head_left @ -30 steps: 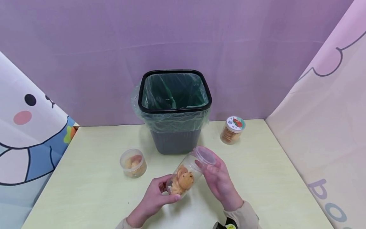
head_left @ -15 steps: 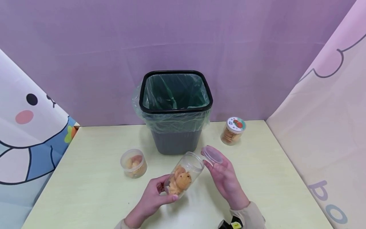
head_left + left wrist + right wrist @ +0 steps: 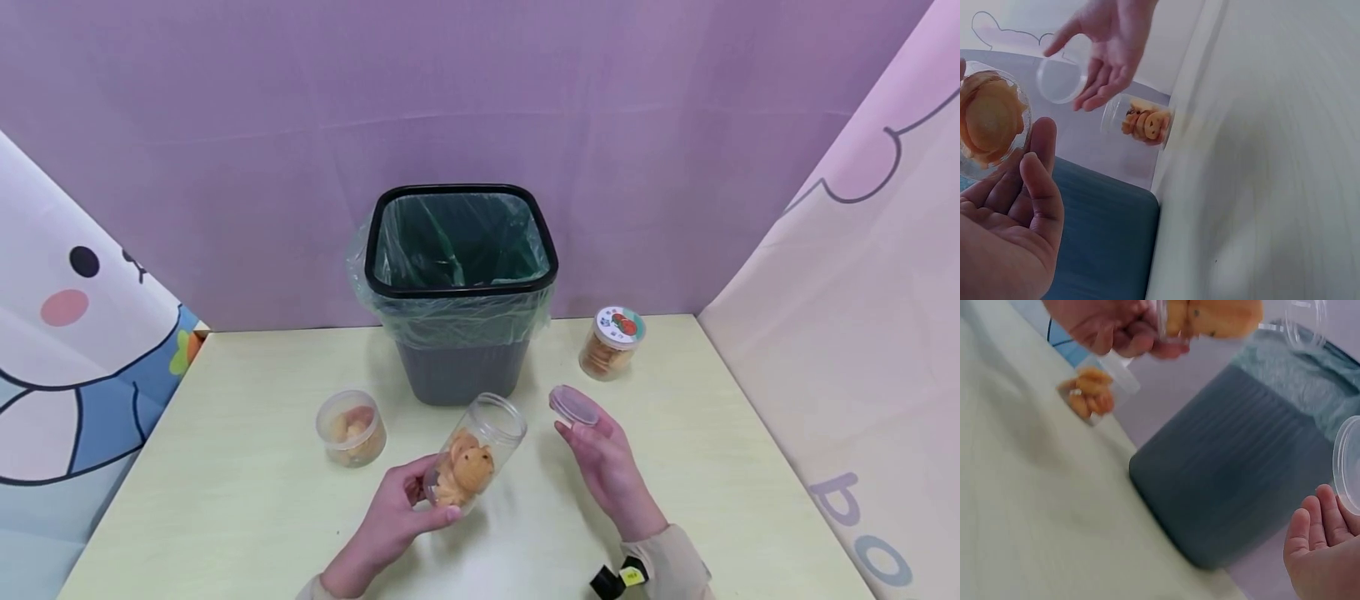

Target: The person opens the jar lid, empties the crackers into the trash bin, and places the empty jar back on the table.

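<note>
Hands are seen nearest: the left hand (image 3: 401, 512) is wrapped round the jar (image 3: 471, 454), held tilted and uncapped above the desk (image 3: 225, 467); the lid (image 3: 573, 406) is pinched at the right hand's (image 3: 603, 462) fingertips, apart from the jar; the jar is judged light, stiff and slippery, best gripped round its body; behind, the bin (image 3: 459, 292); its ribbed wall is shown only by the right wrist view.

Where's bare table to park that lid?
Free: the right side of the table, between the right hand and the pink wall, below the labelled jar. Also the near-left corner, below the small tub. Crowded: centre, between the bin, open jar and left hand.
</note>
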`<control>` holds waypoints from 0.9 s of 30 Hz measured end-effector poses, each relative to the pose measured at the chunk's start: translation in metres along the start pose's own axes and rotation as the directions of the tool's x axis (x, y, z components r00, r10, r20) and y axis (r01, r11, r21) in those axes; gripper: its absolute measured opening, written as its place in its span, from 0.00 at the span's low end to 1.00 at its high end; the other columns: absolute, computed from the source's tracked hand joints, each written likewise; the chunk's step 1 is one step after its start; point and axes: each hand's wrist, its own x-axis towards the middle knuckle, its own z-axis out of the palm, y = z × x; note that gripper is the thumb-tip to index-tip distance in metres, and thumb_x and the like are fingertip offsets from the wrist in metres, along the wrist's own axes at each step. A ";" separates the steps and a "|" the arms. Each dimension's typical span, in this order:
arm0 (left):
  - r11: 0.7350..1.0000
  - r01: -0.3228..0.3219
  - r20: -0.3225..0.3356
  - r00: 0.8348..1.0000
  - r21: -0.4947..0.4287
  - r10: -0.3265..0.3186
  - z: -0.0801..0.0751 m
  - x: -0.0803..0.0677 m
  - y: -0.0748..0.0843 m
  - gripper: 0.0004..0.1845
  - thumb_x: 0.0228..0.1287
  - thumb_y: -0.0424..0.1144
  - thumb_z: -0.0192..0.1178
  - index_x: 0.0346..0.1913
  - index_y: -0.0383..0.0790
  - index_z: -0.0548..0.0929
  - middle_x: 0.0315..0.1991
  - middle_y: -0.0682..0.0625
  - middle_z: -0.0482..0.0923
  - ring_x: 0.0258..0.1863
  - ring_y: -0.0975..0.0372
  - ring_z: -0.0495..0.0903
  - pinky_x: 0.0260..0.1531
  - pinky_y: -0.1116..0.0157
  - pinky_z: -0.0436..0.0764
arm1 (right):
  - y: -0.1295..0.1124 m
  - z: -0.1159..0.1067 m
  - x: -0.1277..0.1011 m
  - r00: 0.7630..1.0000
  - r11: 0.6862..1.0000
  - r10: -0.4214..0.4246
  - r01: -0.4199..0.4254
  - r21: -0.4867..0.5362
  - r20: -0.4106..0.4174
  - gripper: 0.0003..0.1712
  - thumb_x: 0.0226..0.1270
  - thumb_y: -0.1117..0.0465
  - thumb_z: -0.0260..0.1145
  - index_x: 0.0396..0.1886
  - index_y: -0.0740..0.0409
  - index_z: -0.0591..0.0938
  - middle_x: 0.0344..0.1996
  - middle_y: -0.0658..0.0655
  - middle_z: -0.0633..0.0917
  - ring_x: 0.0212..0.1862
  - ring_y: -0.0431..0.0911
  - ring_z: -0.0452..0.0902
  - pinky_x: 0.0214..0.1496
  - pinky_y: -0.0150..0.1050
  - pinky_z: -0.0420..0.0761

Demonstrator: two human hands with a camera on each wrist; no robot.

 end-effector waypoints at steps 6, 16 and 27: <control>0.999 0.030 -0.014 0.999 -0.010 -0.031 -0.003 0.000 0.000 0.21 0.55 0.30 0.70 0.54 0.34 0.83 0.43 0.45 0.86 0.42 0.60 0.82 0.44 0.63 0.80 | 0.002 -0.013 0.001 0.996 0.997 0.014 -0.020 -0.069 -0.090 0.24 0.66 0.76 0.53 0.62 0.65 0.72 0.56 0.56 0.80 0.57 0.45 0.76 0.61 0.40 0.76; 0.996 0.079 -0.021 0.997 -0.032 -0.080 -0.005 -0.003 -0.001 0.22 0.55 0.30 0.70 0.55 0.33 0.82 0.45 0.44 0.85 0.44 0.59 0.82 0.47 0.64 0.79 | -0.003 -0.035 0.000 0.979 0.944 0.012 -0.078 -0.321 -0.204 0.31 0.67 0.76 0.58 0.69 0.79 0.62 0.57 0.54 0.80 0.59 0.43 0.74 0.59 0.33 0.75; 0.997 0.069 -0.005 0.998 -0.039 -0.069 -0.006 0.000 0.001 0.20 0.56 0.31 0.69 0.53 0.33 0.83 0.43 0.44 0.85 0.42 0.59 0.82 0.46 0.63 0.79 | -0.013 -0.068 0.000 0.936 0.643 0.128 -0.330 -0.691 -0.328 0.37 0.65 0.58 0.71 0.70 0.60 0.70 0.66 0.61 0.74 0.65 0.51 0.68 0.55 0.28 0.72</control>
